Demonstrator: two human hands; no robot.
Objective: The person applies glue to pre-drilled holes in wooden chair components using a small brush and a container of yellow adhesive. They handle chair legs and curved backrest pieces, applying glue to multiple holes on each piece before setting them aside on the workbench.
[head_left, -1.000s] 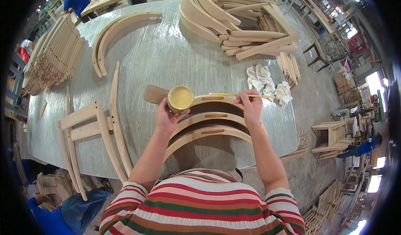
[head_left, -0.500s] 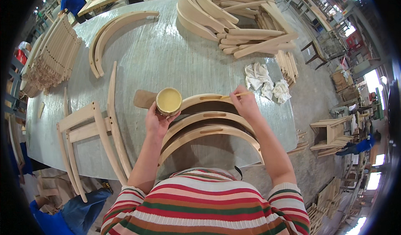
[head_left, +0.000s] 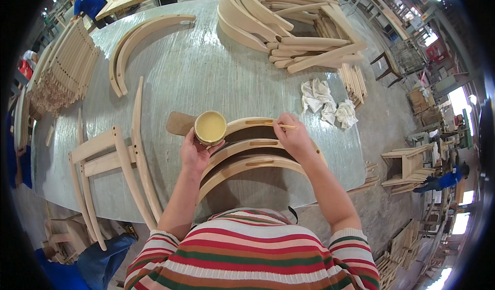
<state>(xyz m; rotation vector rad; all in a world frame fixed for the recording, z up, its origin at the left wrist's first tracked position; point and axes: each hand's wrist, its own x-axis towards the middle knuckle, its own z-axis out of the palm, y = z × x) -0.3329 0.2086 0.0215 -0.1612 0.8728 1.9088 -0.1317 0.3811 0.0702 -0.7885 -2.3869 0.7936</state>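
My left hand (head_left: 194,155) is wrapped round a small round tub (head_left: 211,126) of pale yellow paste, its open top facing up. In my right hand (head_left: 293,138) is a thin wooden stick (head_left: 290,127), pinched between the fingers. Its tip lies at the long slot in the farthest of three curved wooden rails (head_left: 234,125). The middle curved rail (head_left: 232,153) and the nearest curved rail (head_left: 229,174) stand in a row closer to me, each with a similar slot on top. My right hand and forearm hide parts of their right ends.
Left of me stands an assembled wooden frame (head_left: 122,153). A flat brown wood piece (head_left: 178,123) lies beside the tub. Two curved parts (head_left: 129,50), a stack of slats (head_left: 64,68), a pile of chair parts (head_left: 309,42) and white rags (head_left: 318,98) sit on the plastic-covered table (head_left: 206,68).
My right hand has moved left and slightly nearer, bringing the stick further along the far rail's slot. The tub in my left hand has shifted slightly right and nearer.
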